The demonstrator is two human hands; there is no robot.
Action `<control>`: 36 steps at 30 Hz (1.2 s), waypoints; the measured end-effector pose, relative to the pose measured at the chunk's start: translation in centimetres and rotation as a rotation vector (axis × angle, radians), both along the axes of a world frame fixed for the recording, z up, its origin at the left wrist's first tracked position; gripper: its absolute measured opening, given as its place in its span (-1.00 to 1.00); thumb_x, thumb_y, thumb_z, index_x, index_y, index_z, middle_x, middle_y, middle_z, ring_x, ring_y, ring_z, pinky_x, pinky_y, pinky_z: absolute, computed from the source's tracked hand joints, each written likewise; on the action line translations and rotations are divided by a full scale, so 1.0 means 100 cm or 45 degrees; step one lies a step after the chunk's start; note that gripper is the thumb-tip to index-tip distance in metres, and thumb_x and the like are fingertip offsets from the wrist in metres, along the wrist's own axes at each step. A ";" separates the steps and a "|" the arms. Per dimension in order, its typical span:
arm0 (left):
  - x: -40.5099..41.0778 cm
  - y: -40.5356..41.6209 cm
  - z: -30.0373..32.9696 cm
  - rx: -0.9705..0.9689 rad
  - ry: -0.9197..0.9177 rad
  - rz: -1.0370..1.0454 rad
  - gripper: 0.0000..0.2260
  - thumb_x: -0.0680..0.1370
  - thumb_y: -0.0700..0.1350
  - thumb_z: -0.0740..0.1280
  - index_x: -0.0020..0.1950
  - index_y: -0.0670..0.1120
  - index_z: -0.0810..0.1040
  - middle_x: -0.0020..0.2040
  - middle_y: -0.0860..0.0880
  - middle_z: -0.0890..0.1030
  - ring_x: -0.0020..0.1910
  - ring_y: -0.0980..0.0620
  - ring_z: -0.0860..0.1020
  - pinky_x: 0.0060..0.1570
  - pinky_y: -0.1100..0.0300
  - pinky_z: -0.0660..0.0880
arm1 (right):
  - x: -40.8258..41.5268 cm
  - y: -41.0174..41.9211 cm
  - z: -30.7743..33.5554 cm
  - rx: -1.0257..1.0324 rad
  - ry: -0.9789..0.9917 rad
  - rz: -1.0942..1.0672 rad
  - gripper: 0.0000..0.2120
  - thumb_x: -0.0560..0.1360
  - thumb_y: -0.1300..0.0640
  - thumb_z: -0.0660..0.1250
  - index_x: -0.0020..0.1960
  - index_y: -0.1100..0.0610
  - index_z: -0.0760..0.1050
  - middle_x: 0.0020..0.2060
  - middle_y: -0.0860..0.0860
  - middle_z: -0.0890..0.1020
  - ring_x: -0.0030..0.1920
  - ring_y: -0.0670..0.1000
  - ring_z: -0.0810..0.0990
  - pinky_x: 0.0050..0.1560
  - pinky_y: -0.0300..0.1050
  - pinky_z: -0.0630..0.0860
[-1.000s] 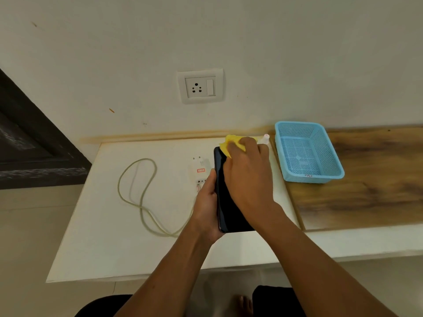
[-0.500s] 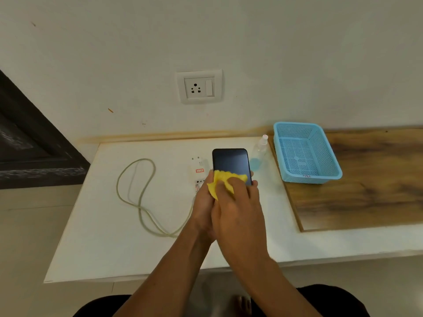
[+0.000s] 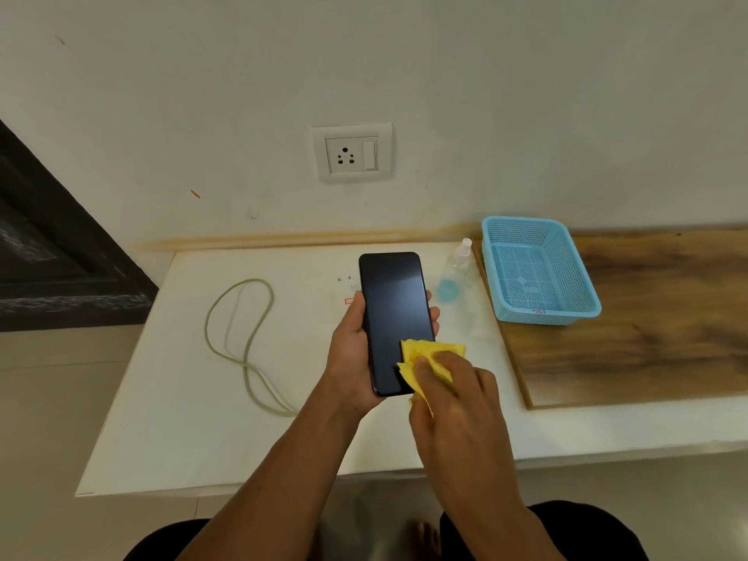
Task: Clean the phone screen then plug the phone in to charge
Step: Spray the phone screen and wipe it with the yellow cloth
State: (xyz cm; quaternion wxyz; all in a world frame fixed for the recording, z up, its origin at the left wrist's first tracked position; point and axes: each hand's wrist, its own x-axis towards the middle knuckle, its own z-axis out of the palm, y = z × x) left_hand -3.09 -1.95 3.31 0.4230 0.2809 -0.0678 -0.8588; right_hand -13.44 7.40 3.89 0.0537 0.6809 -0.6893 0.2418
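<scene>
Your phone point(image 3: 394, 317) sits mid-frame above the counter point(image 3: 170, 398), your left hand point(image 3: 350, 358) wrapped around its edges. Your right hand point(image 3: 457, 402) pinches the yellow cloth point(image 3: 429, 354) against its lower-right corner. The charger cable point(image 3: 239, 338) loops at left.

1. A white wall point(image 3: 485, 74) is seen behind the white table point(image 3: 170, 419).
2. A wooden board point(image 3: 647, 317) is laid at the table's right.
3. A dark frame point(image 3: 48, 257) is seen to the table's left.

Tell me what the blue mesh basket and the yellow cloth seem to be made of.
Blue mesh basket: likely moulded plastic, judging by its rigid perforated walls and uniform colour. Yellow cloth: soft fabric, possibly microfibre; it crumples under the right hand.
</scene>
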 end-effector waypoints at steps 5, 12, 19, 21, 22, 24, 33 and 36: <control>0.002 0.002 0.000 -0.038 -0.133 -0.037 -0.41 0.57 0.29 0.04 0.32 -0.08 0.55 0.21 -0.12 0.62 0.13 -0.15 0.58 0.19 -0.11 0.47 | -0.002 -0.024 0.011 -0.076 -0.041 -0.010 -0.64 0.44 0.03 0.11 0.05 0.11 0.60 0.04 0.08 0.60 -0.08 0.08 0.47 -0.16 -0.11 0.56; 0.000 0.008 0.001 -0.052 -0.341 -0.005 -0.53 0.58 0.25 0.11 0.22 -0.02 0.61 0.00 -0.09 0.69 -0.08 -0.11 0.65 0.02 -0.05 0.55 | -0.007 -0.095 0.032 -0.052 -0.054 -0.085 -0.82 0.46 0.20 0.29 0.03 0.15 0.59 0.04 0.13 0.57 -0.08 0.18 0.47 -0.12 -0.03 0.46; 0.000 0.009 -0.001 -0.064 -0.328 -0.024 -0.55 0.58 0.24 0.11 0.17 0.00 0.63 -0.02 -0.09 0.71 -0.08 -0.10 0.68 -0.10 0.02 0.60 | 0.021 -0.103 0.040 -0.068 -0.039 -0.069 -0.84 0.41 0.25 0.33 -0.04 0.15 0.61 0.00 0.13 0.60 -0.10 0.16 0.50 -0.16 -0.07 0.48; 0.000 0.011 0.000 -0.066 -0.306 -0.060 -0.55 0.58 0.24 0.12 0.10 -0.02 0.65 -0.07 -0.09 0.72 -0.16 -0.08 0.70 -0.20 0.08 0.61 | 0.031 -0.098 0.039 -0.044 -0.037 -0.038 -0.84 0.40 0.22 0.36 -0.03 0.15 0.61 0.01 0.11 0.61 -0.10 0.13 0.52 -0.19 -0.08 0.51; 0.000 0.012 0.001 -0.069 -0.292 -0.076 -0.55 0.58 0.23 0.12 0.08 -0.03 0.66 -0.07 -0.10 0.72 -0.16 -0.08 0.70 -0.21 0.09 0.61 | 0.034 -0.094 0.038 -0.029 -0.042 -0.036 -0.83 0.39 0.22 0.37 -0.03 0.15 0.61 0.00 0.10 0.61 -0.09 0.12 0.52 -0.19 -0.07 0.53; 0.001 0.014 0.003 -0.064 -0.256 -0.088 -0.55 0.58 0.23 0.13 0.12 -0.04 0.64 0.00 -0.11 0.71 -0.09 -0.08 0.69 -0.15 0.08 0.60 | 0.038 -0.085 0.036 0.014 -0.052 -0.058 -0.81 0.40 0.20 0.36 0.01 0.13 0.60 0.03 0.08 0.60 -0.04 0.10 0.52 -0.17 -0.06 0.55; 0.002 0.005 0.001 -0.001 0.030 -0.060 -0.37 0.59 0.25 0.04 0.48 -0.15 0.33 0.30 -0.16 0.47 0.13 -0.11 0.53 0.06 0.04 0.56 | 0.044 -0.006 0.007 0.197 -0.217 0.097 -0.73 0.38 0.25 0.35 0.07 0.18 0.54 -0.04 0.12 0.56 -0.05 0.11 0.54 -0.11 -0.08 0.51; 0.000 0.008 -0.001 0.004 0.007 -0.010 -0.40 0.60 0.24 0.05 0.46 -0.16 0.38 0.32 -0.17 0.48 0.13 -0.13 0.54 0.12 0.02 0.53 | 0.040 -0.002 -0.003 0.134 -0.366 -0.016 -0.77 0.42 0.01 0.26 0.01 0.09 0.54 -0.17 0.10 0.66 -0.26 0.07 0.64 -0.32 -0.18 0.62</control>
